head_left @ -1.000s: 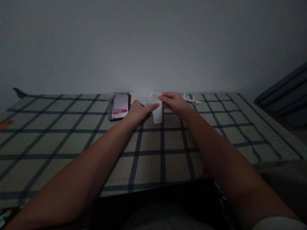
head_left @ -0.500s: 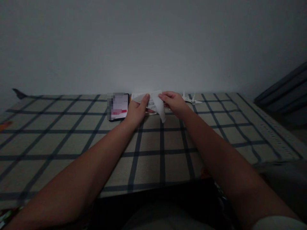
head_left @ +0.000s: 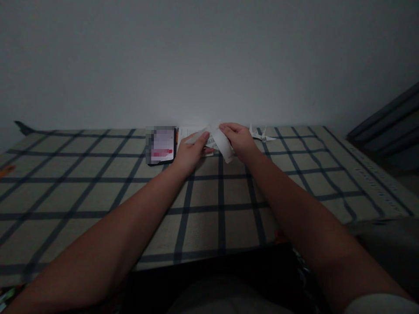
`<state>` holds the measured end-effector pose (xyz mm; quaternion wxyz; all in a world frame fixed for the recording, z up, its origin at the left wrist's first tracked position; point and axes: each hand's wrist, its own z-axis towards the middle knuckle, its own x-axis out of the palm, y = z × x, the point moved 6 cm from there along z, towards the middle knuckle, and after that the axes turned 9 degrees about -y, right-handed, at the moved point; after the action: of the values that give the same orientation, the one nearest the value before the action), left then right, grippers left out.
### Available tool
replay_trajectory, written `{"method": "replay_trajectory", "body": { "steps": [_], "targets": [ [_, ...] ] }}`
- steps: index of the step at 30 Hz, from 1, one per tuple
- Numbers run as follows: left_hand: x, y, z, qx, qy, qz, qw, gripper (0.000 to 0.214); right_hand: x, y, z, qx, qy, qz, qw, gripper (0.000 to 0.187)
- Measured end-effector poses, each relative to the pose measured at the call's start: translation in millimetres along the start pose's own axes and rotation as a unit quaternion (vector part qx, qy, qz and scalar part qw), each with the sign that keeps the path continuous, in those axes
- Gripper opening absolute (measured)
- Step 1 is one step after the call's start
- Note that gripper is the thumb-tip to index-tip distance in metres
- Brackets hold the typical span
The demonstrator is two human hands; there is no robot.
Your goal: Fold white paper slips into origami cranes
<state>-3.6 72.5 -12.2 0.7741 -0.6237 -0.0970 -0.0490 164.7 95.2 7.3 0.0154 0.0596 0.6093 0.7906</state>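
Between my two hands is a thin white sheet of paper (head_left: 222, 143), partly folded, with dark print showing on one face. My left hand (head_left: 191, 150) pinches its left part, thumb on top. With thumb and fingertips, my right hand (head_left: 240, 138) grips the upper right edge, and a flap curls down between the hands. Beneath lies another white printed sheet or booklet (head_left: 186, 131), largely covered by my left hand. To the right of my right hand rests a folded paper crane (head_left: 262, 136).
A phone (head_left: 165, 146) with a lit screen lies left of my left hand. The checked cloth (head_left: 204, 226) covers the table, which meets a pale wall (head_left: 209, 61). An orange object (head_left: 6, 171) lies at the far left, and a dark striped thing (head_left: 393, 131) stands at the right.
The paper's flap has swung to the right and now curls more. My left hand has shifted slightly right, uncovering more of the sheet beneath.
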Motion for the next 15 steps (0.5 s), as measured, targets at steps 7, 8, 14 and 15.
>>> {"method": "replay_trajectory", "body": {
  "steps": [7, 8, 14, 15],
  "targets": [
    [0.8, -2.3, -3.3, -0.014, -0.006, -0.024, 1.000, 0.056, 0.9, -3.3, 1.2, 0.008, -0.007, 0.019, 1.000, 0.046],
    [0.0, -2.4, -3.5, -0.012, -0.007, -0.020, 1.000, 0.056, 1.3, -3.2, 1.0, 0.004, -0.007, 0.015, 1.000, 0.045],
    [-6.8, -4.2, -3.9, 0.023, -0.049, 0.051, 0.997, 0.047, 5.7, 0.9, -3.3, -0.048, -0.016, 0.003, 0.999, 0.041],
    [-8.0, -4.6, -3.4, 0.026, -0.061, 0.049, 0.997, 0.047, 6.4, 1.5, -4.0, -0.054, -0.017, 0.003, 0.998, 0.041]
  ]
}}
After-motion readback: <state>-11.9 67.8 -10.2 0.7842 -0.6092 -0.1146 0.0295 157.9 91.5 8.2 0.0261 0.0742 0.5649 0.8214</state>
